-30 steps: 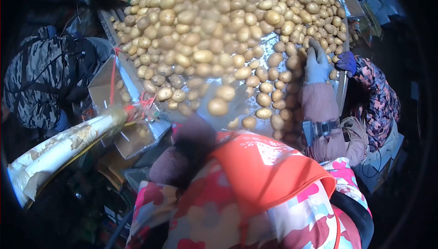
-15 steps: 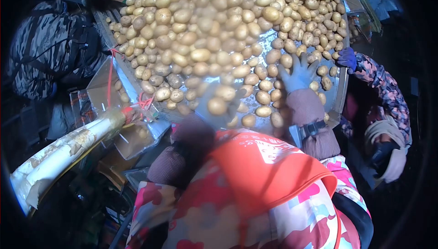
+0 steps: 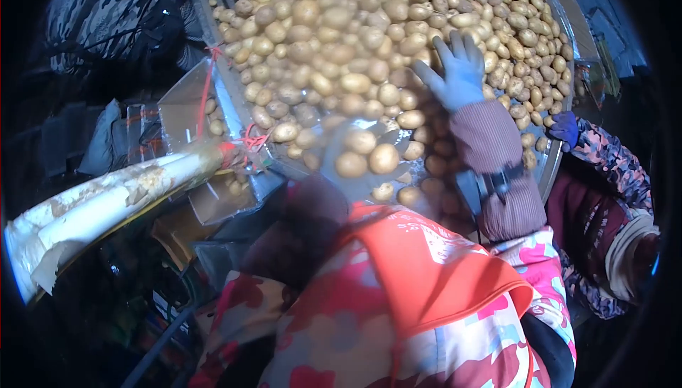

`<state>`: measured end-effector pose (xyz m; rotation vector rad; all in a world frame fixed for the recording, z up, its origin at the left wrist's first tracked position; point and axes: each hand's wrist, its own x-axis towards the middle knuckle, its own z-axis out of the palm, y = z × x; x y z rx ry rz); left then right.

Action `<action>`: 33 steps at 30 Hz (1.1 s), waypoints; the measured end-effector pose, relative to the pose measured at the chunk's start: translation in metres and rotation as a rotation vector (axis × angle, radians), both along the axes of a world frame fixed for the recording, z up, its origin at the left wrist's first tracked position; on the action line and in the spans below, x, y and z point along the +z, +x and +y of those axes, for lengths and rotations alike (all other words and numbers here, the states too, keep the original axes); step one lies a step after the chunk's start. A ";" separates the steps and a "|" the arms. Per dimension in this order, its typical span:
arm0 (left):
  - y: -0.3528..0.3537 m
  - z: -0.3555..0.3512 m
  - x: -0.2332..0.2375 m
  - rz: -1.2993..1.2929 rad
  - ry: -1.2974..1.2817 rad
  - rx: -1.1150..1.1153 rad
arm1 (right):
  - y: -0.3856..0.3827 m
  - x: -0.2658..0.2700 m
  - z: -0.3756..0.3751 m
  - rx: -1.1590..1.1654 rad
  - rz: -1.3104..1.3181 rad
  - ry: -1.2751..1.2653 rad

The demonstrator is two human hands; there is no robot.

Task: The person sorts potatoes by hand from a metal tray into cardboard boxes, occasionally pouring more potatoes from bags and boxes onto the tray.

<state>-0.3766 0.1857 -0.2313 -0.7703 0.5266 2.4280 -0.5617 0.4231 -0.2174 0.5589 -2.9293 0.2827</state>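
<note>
A large heap of potatoes (image 3: pixel 398 25) covers the metal table (image 3: pixel 241 100). My right hand (image 3: pixel 460 79), in a grey-blue glove, lies on the potatoes right of the middle with its fingers spread. Near the table's front edge my left hand (image 3: pixel 347 157), also gloved, is blurred and palm up. Several potatoes (image 3: pixel 366 152) rest in its palm. The fingertips of my left hand show faintly beside other potatoes.
A co-worker's purple-gloved hand (image 3: pixel 565 130) is at the right edge of the table. Another person in camouflage clothing (image 3: pixel 106 18) is at the upper left. A wrapped white pole (image 3: pixel 121 185), red string (image 3: pixel 207 93) and cardboard box (image 3: pixel 186 104) are at the left.
My right hand has moved further up into the heap. My left hand now holds more potatoes. The whole view has shifted, with the table appearing further right.
</note>
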 end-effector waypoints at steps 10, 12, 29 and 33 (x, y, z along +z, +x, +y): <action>0.075 -0.103 -0.001 0.018 0.072 0.346 | 0.038 -0.054 0.028 0.163 0.158 0.036; 0.091 -0.119 0.002 0.030 0.052 0.378 | 0.068 -0.055 0.039 0.106 0.170 0.049; 0.076 -0.023 -0.040 0.128 -0.409 0.031 | 0.094 0.011 -0.089 0.506 -0.032 -0.396; 0.126 -0.144 -0.001 0.109 0.062 0.320 | 0.028 -0.017 -0.133 0.765 0.430 -0.076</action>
